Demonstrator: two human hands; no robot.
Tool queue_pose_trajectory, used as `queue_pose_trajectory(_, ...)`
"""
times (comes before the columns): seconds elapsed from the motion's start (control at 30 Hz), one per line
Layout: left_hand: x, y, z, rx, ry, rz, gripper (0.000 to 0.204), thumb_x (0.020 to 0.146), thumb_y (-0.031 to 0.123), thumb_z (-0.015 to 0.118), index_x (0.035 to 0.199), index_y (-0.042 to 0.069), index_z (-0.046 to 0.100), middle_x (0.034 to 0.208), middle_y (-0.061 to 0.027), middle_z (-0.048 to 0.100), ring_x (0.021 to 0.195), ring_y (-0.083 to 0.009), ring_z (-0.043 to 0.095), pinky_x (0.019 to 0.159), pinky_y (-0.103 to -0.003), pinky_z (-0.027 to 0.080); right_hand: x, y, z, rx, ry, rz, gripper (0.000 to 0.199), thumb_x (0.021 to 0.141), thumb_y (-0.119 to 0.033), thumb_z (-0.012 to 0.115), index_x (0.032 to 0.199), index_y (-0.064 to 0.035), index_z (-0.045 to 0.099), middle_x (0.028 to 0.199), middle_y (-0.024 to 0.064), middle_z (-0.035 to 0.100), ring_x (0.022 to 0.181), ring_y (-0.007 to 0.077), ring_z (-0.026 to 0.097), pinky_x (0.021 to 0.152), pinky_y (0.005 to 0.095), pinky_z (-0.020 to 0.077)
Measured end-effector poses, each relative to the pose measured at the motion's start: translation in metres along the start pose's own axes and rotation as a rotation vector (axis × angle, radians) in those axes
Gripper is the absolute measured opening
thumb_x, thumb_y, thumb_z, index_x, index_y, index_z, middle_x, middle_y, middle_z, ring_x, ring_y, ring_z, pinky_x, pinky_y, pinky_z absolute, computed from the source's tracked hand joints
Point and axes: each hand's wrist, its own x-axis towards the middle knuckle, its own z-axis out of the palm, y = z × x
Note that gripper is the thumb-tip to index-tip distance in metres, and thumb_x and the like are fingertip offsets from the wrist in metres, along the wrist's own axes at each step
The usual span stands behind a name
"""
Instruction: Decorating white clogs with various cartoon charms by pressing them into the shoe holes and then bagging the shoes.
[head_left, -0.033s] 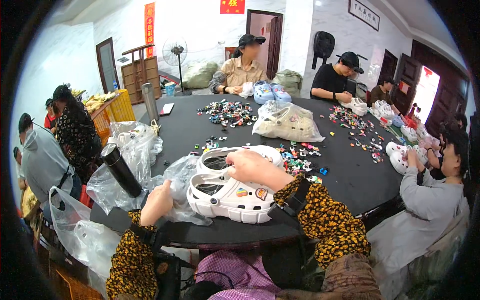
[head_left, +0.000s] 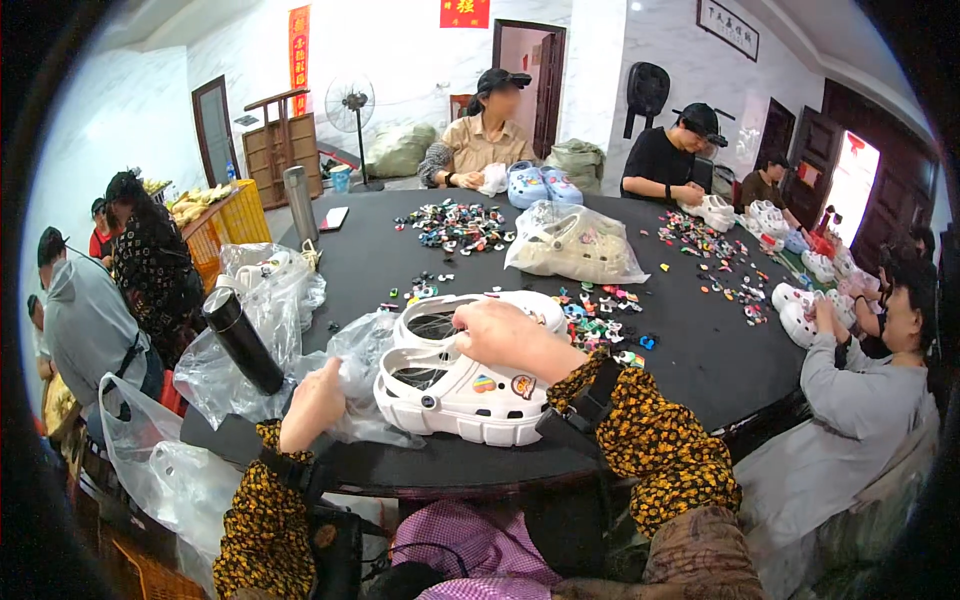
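A pair of white clogs lies side by side on the dark table in front of me. The near clog [head_left: 470, 410] carries a rainbow heart charm and a brown charm on its side; the far clog [head_left: 535, 306] is partly hidden behind my right hand. My right hand [head_left: 510, 335] is closed on the clogs where the two meet, its fingertips hidden inside the openings. To their left my left hand [head_left: 315, 408] pinches the edge of a clear plastic bag [head_left: 362, 365], which lies crumpled against the clogs' heel straps.
Left of the bag a black flask [head_left: 243, 340] leans on more clear plastic. Small colourful charms [head_left: 460, 226] lie in heaps beyond the clogs, around a bagged pair of clogs [head_left: 577, 243]. A steel bottle [head_left: 299, 205] stands at the far left. Co-workers sit opposite and at the right.
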Motion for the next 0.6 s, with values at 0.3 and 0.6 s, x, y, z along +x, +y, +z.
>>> queue_pose_trajectory(0.3, 0.006, -0.002, -0.061, -0.222, 0.523, -0.027, 0.044, 0.071, -0.013, 0.046, 0.109, 0.002, 0.063, 0.097, -0.0211, 0.066, 0.093, -0.0328, 0.064, 0.081, -0.035, 0.049, -0.018, -0.005, -0.016, 0.069, 0.048, 0.05, 0.035, 0.078, -0.028, 0.06, 0.094, 0.0024, 0.066, 0.09, 0.0231, 0.066, 0.088, 0.0354, 0.064, 0.081, 0.0422, 0.0492)
queue_pose_trajectory(0.6, 0.011, -0.04, -0.103, -0.659, 0.845, 0.08, 0.043, 0.077, -0.015, 0.048, 0.117, -0.004, 0.059, 0.116, -0.0097, 0.062, 0.105, -0.0157, 0.058, 0.093, -0.026, 0.043, -0.031, -0.014, -0.035, -0.011, 0.066, 0.01, 0.038, 0.079, -0.029, 0.062, 0.1, 0.0026, 0.063, 0.092, 0.0235, 0.064, 0.09, 0.0361, 0.062, 0.082, 0.0425, 0.0484)
